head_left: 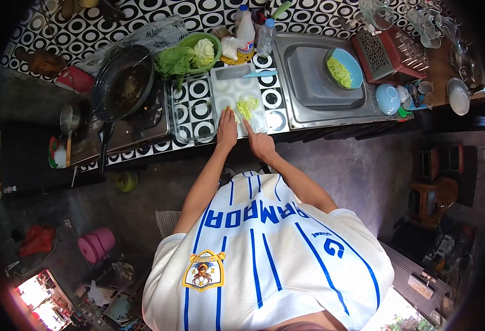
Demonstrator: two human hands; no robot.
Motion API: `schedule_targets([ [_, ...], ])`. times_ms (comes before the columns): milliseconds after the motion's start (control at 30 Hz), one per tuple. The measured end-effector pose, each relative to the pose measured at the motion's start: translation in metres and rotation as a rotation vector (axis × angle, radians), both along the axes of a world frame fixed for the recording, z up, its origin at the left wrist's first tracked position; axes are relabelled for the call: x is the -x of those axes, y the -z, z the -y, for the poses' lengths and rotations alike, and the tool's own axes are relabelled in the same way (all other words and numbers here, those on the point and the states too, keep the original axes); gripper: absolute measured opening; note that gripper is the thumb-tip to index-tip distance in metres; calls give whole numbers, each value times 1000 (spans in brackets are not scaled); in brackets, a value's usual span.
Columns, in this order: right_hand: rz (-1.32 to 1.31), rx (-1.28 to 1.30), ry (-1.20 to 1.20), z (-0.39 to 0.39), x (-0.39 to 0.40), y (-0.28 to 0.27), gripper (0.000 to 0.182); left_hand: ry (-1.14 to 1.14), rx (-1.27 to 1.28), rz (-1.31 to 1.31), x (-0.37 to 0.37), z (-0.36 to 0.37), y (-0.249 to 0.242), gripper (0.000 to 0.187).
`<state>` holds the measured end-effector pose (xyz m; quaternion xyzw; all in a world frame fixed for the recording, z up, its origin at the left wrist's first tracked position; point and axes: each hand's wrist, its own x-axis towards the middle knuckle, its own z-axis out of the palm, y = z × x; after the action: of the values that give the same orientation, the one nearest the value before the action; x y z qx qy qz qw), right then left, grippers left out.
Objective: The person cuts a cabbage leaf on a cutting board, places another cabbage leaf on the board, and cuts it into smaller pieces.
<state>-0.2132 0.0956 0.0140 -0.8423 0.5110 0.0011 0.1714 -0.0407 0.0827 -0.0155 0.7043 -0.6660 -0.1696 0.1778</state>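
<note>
My left hand (227, 130) lies on the near part of a pale cutting board (228, 89), fingers stretched out and close together. A little shredded cabbage shows by its fingertips. My right hand (262, 145) reaches in from the right, its index finger extended to a small heap of shredded cabbage (247, 106) on the board; its other fingers look curled, with no tool in them. Across the far end of the board lies a knife (260, 74) with a wide grey blade and a light blue handle, apart from both hands.
Behind the board, a green basin (217, 48) holds cabbage and leafy greens. Left is a wok (122, 83) on the stove. A clear glass tray (183, 136) adjoins the board. On the right, a blue bowl (354, 65) of shredded cabbage stands over the metal sink (314, 116). Bottles (246, 32) stand behind.
</note>
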Motion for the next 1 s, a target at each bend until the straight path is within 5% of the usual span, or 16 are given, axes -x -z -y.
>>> schedule_targets([
  [1000, 49, 20, -32, 18, -26, 15, 77, -2, 15, 63, 0, -3, 10, 57],
])
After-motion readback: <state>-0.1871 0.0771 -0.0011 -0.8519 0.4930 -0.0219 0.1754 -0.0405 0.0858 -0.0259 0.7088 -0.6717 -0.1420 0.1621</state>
